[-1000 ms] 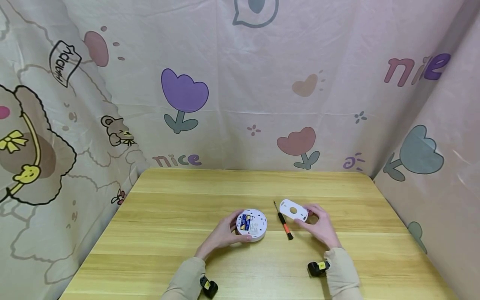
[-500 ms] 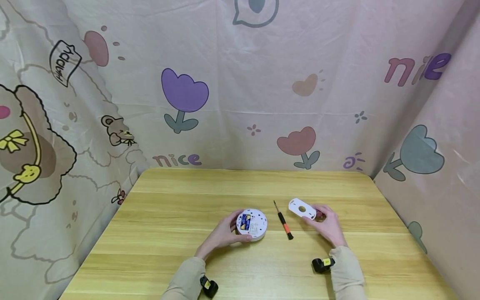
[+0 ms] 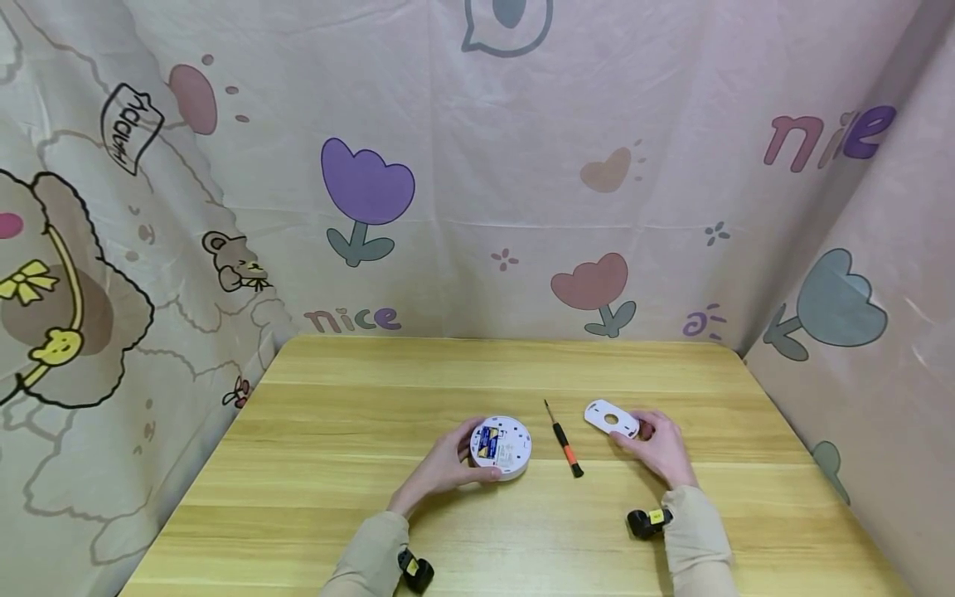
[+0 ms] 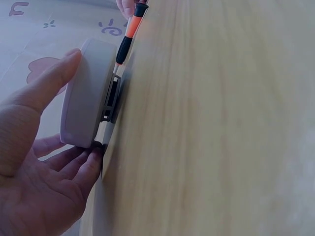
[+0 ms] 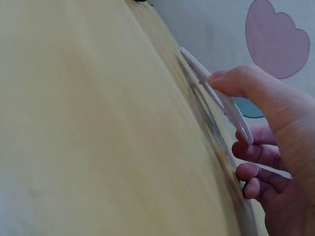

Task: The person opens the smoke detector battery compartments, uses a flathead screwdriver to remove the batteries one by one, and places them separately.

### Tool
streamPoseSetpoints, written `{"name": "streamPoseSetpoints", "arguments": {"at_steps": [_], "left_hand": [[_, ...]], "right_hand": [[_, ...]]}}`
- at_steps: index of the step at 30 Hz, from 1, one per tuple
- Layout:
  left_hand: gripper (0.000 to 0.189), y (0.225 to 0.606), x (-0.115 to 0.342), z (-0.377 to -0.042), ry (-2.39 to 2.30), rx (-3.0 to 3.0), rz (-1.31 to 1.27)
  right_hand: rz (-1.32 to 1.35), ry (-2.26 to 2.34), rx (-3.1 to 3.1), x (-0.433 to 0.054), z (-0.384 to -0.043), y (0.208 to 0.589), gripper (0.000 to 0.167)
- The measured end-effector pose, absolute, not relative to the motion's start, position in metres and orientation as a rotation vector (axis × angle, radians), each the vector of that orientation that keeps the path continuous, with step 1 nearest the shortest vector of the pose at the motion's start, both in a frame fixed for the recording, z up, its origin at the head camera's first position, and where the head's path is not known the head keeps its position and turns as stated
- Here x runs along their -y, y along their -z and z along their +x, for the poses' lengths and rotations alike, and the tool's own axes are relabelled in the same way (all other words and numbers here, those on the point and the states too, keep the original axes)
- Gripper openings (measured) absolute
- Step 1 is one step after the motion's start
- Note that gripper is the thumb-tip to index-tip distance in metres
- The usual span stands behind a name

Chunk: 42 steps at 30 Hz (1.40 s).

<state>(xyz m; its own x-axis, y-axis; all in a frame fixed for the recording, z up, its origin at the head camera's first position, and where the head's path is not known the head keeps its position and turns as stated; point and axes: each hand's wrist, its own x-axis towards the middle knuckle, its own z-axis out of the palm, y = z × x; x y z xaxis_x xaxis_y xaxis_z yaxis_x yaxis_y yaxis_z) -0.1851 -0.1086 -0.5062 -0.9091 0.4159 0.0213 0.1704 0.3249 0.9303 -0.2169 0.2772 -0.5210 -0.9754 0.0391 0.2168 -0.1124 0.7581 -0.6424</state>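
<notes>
A round white smoke detector with a blue label or battery on its upper face is gripped at the rim by my left hand. In the left wrist view, the thumb lies along one side of the detector and the fingers reach round its edge; a dark slotted part juts from its underside, close over the table. My right hand pinches one end of an oblong white mounting plate with a round hole in its middle. From the right wrist, the plate appears tilted, just over its shadow.
Between the hands lies a small screwdriver with an orange and black handle, its tip pointing away. The wooden table ends at a printed curtain behind and at both sides.
My right hand has carried the mounting plate to the right, away from the screwdriver, and lowered it a little toward the table. The left hand and the smoke detector stay put.
</notes>
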Motion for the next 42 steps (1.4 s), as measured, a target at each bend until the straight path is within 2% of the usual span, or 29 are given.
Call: {"name": "streamPoseSetpoints", "arguments": {"at_steps": [42], "left_hand": [[0.098,0.5065,0.1092,-0.1838,-1.606,-2.378,0.536]], "right_hand": [[0.016,-0.967,2.827,-0.2745,-0.2151,0.5182,0.055]]}}
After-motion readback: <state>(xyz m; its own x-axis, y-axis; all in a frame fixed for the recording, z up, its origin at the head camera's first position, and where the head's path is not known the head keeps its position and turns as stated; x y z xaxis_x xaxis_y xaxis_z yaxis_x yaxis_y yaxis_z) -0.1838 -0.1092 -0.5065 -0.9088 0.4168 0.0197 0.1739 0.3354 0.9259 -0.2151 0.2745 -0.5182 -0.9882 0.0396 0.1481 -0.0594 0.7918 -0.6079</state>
